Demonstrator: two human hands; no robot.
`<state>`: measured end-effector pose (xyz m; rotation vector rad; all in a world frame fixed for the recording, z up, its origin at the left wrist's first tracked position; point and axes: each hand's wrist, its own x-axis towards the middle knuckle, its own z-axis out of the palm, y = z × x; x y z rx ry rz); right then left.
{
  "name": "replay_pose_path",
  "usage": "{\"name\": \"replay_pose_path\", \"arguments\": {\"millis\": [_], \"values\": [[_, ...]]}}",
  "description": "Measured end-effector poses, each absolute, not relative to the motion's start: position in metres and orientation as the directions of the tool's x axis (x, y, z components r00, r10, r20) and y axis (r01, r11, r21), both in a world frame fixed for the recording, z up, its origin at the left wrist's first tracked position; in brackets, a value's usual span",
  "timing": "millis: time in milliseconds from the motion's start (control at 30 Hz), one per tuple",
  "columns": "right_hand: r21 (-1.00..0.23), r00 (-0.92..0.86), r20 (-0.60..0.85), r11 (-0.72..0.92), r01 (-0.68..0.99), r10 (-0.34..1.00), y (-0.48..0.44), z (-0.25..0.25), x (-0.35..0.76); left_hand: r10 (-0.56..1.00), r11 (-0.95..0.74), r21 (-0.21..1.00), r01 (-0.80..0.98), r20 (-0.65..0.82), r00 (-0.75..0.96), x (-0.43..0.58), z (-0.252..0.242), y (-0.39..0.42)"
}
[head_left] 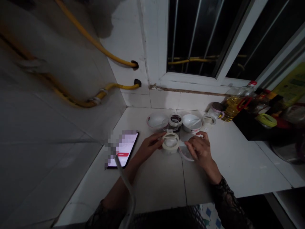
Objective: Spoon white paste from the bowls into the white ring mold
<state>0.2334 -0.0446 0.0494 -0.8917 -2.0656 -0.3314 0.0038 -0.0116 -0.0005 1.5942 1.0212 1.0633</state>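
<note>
On a white tiled counter my left hand wraps its fingers round the side of a small clear jar with white contents. My right hand rests curled beside the jar, its fingers on a pale ring-shaped lid lying on the counter. Just behind the jar stand a white bowl, a small jar with dark contents, a white bowl with a spoon and another small clear jar.
A phone with a lit screen lies to the left with a white cable running from it. A cooking oil bottle, a mug and cluttered items stand at the right. Yellow gas hoses run along the left wall. A barred window is behind.
</note>
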Motion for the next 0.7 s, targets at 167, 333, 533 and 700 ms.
{"name": "replay_pose_path", "arguments": {"millis": [167,333,533,700], "values": [[-0.393,-0.076,0.74,0.521,0.758,0.669,-0.038,0.052,0.265,0.946,-0.221,0.966,0.137,0.178,0.271,0.003,0.0,-0.011],[-0.356,-0.132,0.406,0.29,0.888,0.904,-0.036,0.051,0.299,0.939,-0.242,0.96,0.142,0.194,0.284,0.003,0.002,-0.012],[-0.33,-0.184,0.262,0.267,0.905,0.947,-0.035,0.047,0.3,0.945,-0.232,0.959,0.164,0.182,0.273,0.003,0.001,-0.012],[-0.407,-0.312,0.234,0.384,0.829,0.921,-0.035,0.042,0.284,0.948,-0.223,0.961,0.162,0.175,0.267,0.003,0.0,-0.012]]}}
